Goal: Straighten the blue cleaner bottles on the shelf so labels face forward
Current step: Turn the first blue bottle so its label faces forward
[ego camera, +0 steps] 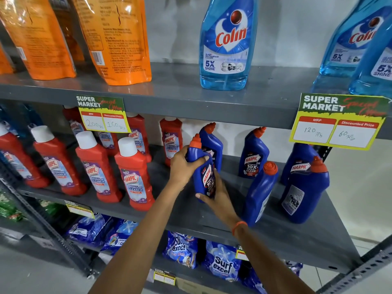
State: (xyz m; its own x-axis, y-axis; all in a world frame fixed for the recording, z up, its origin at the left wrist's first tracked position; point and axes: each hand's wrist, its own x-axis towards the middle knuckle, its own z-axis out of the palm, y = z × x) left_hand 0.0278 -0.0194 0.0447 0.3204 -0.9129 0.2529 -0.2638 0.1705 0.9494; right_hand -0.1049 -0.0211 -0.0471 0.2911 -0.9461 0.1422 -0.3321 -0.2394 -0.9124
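Observation:
Several dark blue cleaner bottles with red caps stand on the grey middle shelf [297, 236]. I hold one blue bottle [202, 172] with both hands, its label towards me. My left hand [185, 166] grips its shoulder and my right hand [216, 198] holds its base and right side. Another blue bottle [212, 145] stands just behind it. To the right, one bottle [253, 155] shows its label. A front bottle [259, 196] is turned sideways, and the big one [303, 194] at the right shows its back label.
Red bathroom cleaner bottles [133, 175] fill the left of the same shelf. Light blue glass cleaner bottles [226, 45] and orange pouches [114, 39] stand on the shelf above. Price tags [337, 122] hang from its edge. Detergent packs [222, 264] lie below.

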